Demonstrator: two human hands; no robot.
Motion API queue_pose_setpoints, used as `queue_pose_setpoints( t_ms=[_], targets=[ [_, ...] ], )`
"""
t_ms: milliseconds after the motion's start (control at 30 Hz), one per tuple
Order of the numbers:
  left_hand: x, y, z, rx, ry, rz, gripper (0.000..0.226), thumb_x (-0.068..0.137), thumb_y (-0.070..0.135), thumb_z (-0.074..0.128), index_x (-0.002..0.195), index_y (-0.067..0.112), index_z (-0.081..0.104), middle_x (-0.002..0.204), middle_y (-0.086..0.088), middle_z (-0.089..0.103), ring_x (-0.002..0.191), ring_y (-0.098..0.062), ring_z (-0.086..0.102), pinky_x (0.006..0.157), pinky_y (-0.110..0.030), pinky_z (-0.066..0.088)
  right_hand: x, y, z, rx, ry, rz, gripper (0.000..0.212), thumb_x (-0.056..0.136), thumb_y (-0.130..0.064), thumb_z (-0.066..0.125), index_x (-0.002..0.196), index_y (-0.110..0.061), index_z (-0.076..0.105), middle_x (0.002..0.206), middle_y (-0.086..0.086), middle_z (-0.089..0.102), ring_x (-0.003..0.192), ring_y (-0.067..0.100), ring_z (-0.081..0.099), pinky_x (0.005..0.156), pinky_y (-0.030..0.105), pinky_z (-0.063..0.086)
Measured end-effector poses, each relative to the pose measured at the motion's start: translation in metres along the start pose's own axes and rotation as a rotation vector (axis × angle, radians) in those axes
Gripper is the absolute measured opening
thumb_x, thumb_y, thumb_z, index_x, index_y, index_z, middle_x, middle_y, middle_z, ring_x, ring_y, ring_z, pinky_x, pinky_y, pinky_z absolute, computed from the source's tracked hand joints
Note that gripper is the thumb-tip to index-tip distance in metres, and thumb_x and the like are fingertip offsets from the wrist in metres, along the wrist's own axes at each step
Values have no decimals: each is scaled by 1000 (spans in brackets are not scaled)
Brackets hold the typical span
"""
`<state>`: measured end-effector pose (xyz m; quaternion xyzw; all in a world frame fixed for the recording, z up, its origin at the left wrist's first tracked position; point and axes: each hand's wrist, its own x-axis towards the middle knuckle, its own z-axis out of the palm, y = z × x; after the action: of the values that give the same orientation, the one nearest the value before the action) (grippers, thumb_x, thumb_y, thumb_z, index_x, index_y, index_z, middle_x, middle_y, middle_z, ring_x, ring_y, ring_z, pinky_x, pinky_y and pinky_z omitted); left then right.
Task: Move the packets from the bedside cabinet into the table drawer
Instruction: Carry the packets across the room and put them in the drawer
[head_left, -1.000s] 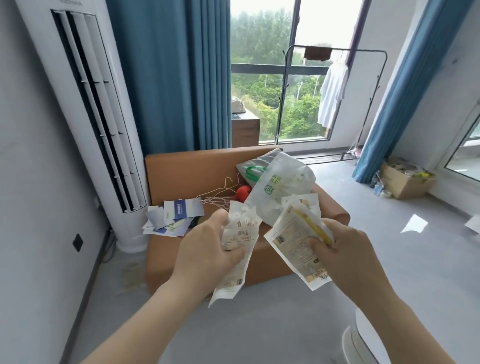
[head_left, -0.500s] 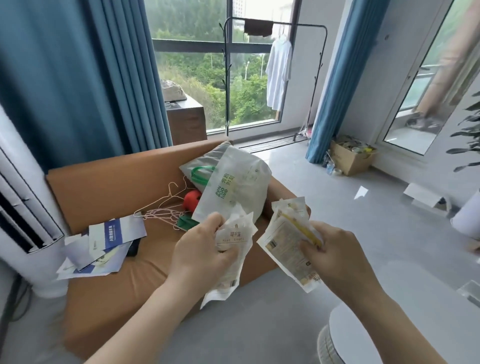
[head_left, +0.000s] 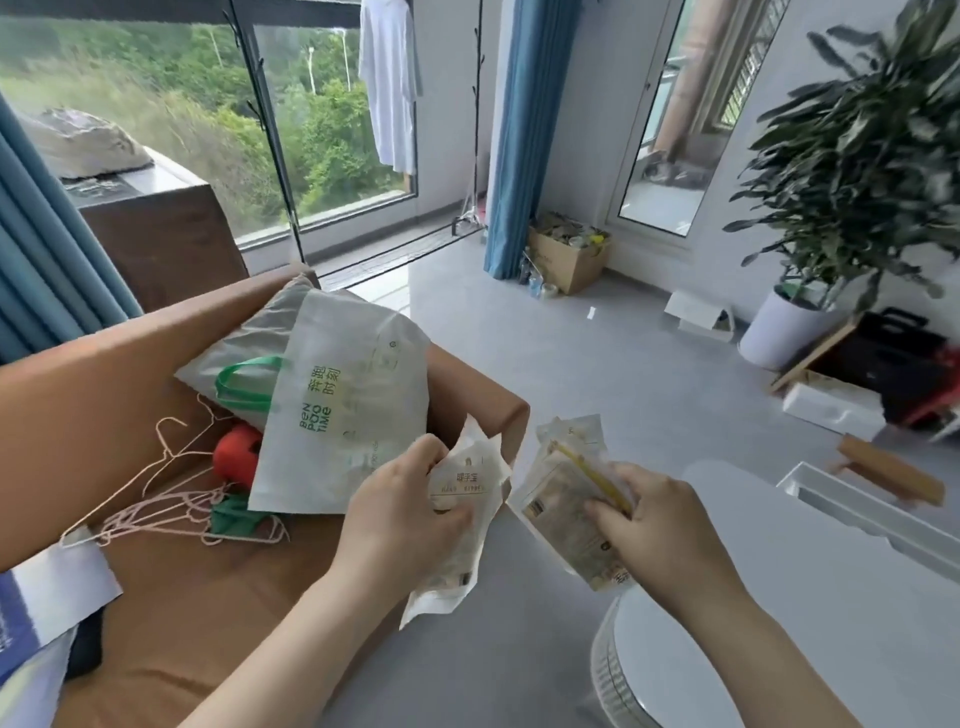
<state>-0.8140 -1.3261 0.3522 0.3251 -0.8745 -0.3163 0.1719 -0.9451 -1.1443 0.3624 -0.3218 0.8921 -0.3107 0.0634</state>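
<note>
- We see the left hand with its fingers closed around a crumpled white paper-and-film packet printed with grey characters; we judge the grip near the top lets the lower end hang free for carrying.
- The right hand has its fingers pinched shut on a flat bundle of clear-fronted packets with a yellow strip, thumb on top, so the stack stays fanned but together.
- Both loads are held in the air above the grey floor, just apart from each other and touching no furniture; we judge them to be in transit.
- Count of packets: one in the left hand; at least two in the right, the exact number hidden by overlap.
- The white round-edged desk lies under the right forearm. A white open trough at its far edge, possibly the drawer, cannot be identified for certain. The bedside cabinet is not identifiable.
- On the tan leather sofa we count one pale drawstring bag with green lettering, one red object, and a tangle of pink wire hangers, number not countable.
- Also present: one potted leafy plant, one open cardboard box, one white shirt on a black rail.
</note>
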Motion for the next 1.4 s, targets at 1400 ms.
queue_pose_setpoints(
  t_ms=[1400],
  targets=[
    [543,239,371,113,-675,494,24,75,25,66,94,27,51,80,7,59,76,-19,53,50,-20,32,425,321,-78,39,232,738,15,85,-24,61,71,-24,56,58,-2,55,52,12,46,46,20,34]
  ],
)
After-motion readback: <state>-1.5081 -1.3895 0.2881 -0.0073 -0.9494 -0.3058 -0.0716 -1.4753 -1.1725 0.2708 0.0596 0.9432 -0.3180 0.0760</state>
